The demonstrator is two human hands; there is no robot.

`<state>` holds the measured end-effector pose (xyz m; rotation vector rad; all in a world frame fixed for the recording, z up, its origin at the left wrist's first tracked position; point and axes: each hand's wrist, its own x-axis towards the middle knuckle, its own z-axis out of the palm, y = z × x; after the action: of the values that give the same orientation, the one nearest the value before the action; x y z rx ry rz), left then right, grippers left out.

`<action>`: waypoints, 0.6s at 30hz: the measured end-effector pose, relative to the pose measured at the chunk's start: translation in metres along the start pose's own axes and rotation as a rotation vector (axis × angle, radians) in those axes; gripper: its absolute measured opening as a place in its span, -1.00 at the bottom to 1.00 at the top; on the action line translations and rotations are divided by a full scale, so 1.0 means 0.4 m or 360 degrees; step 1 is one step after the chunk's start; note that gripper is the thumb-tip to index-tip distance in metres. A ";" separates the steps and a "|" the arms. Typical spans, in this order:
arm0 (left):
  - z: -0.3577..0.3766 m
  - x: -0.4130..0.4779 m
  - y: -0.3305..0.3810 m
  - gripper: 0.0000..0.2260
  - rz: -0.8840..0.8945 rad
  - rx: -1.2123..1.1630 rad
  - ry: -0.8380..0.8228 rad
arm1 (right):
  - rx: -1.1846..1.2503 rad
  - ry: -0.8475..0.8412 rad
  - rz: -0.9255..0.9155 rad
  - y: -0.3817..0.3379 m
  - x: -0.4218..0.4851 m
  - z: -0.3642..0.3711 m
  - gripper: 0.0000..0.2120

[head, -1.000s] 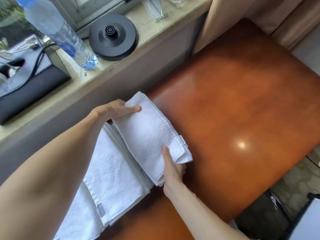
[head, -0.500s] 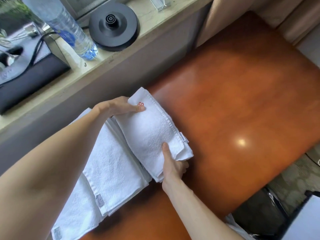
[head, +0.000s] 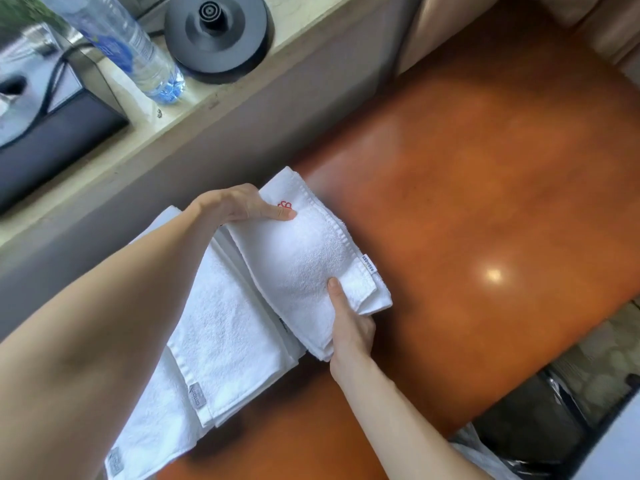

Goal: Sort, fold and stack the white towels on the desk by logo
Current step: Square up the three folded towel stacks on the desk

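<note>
The red-logo towel, folded into a narrow pad, is held between both hands close to the table edge that runs along the wall. I cannot tell whether it rests on the table or is lifted clear. Its long axis runs slantwise from that wall edge back toward the person.

The left hand grips the far short end, one finger flat on top just beside the red logo and the rest tucked under the cloth. The right hand grips the near short end, thumb pressed on top and fingers curled beneath. Each hand has one end, and the towel bulges slightly upward between them.

Its left long side overlaps the grey-tag towels, which lie parallel to it and reach further toward the person. Bare table lies to the towel's right. To my eye, setting it down as its own pile calls for a shift to the right, off the grey-tag towels, with the long axis kept as it is.
</note>
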<state>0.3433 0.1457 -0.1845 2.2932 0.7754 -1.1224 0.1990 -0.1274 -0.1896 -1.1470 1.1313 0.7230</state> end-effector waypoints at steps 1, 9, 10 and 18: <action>0.002 -0.002 -0.002 0.06 0.0006 -0.0016 -0.0013 | -0.0004 -0.0017 0.0015 0.003 0.001 -0.004 -0.47; 0.002 -0.019 -0.003 0.07 -0.0006 -0.0111 -0.0108 | 0.0010 -0.0047 0.0084 -0.001 -0.011 -0.015 -0.48; 0.004 -0.020 -0.004 0.06 -0.0011 -0.0113 -0.0121 | 0.0016 -0.0052 0.0076 0.000 -0.013 -0.015 -0.47; 0.016 -0.049 -0.021 -0.06 0.0084 -0.0298 -0.0036 | 0.0015 -0.0078 -0.0051 -0.003 -0.026 -0.037 -0.37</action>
<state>0.3243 0.1421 -0.1733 2.1299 0.7724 -1.0058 0.1922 -0.1407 -0.1793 -1.1312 1.0723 0.7166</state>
